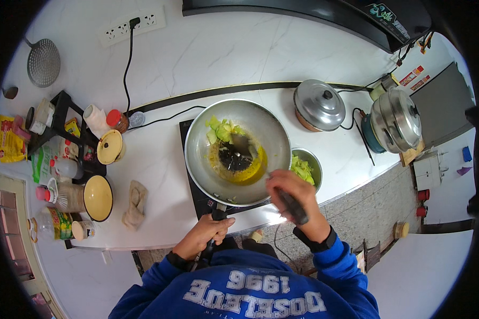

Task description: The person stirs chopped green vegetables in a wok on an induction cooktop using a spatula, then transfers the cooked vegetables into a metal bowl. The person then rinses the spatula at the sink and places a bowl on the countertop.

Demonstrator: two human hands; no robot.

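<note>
My left hand [209, 232] grips the black handle [218, 215] of a wide metal frying pan [271, 123], which sits on a black cooktop [191, 171]. My right hand [293, 195] holds the dark handle of a spatula [243, 145]; its blade is blurred inside the pan. Chopped green vegetable pieces [223, 130] lie toward the pan's far left side. Yellow oil [249, 175] pools at the near right, around a dark patch [233, 159] on the bottom. Just right of the pan, a metal bowl [317, 167] contains more chopped green vegetable [301, 169], partly hidden by the pan.
A lidded pot [319, 103] and a steamer pot [399, 119] stand to the right. On the left are a folded cloth [135, 205], a yellow enamel bowl [98, 198], a lidded enamel pot [110, 146], and a black rack [64, 119] among jars and bottles. A range hood [303, 12] overhangs the back.
</note>
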